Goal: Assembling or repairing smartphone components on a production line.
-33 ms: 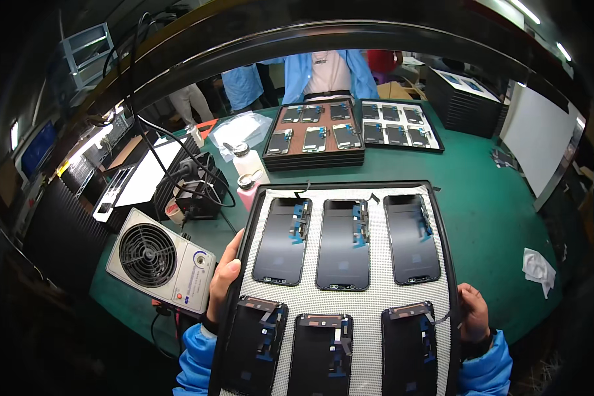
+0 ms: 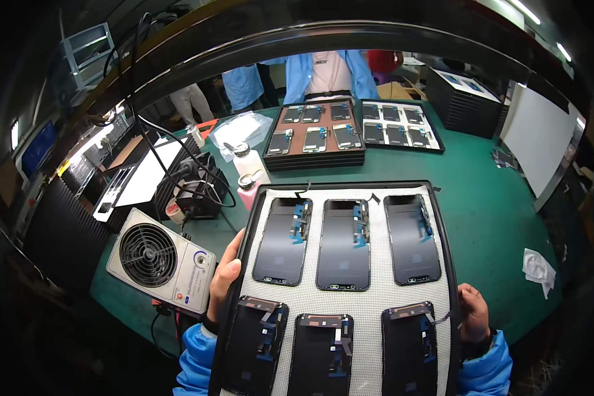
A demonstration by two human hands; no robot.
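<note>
Black and shallow, a tray lined with pale mesh matting is held over the near edge of a green-topped bench, gripped on both sides by a person in blue sleeves. The left hand closes around the tray's left rim, fingers curled over its edge; the right hand clasps the right rim near the tray's near corner. Six phone screens lie in two rows of three on the matting, the far row glass-up, the near row showing their backs with ribbon connectors. Compared with the other frame, nothing has visibly shifted: the tray, the hands and the screens sit in the same places, so the load appears steady in the grip rather than set down. Just beside the left hand, at the bench's near left corner, stands a white fan unit. At the far edge lie a stack of brown trays and a black tray with more screens, two small bottles to their left, and a crumpled wipe near the right edge.
</note>
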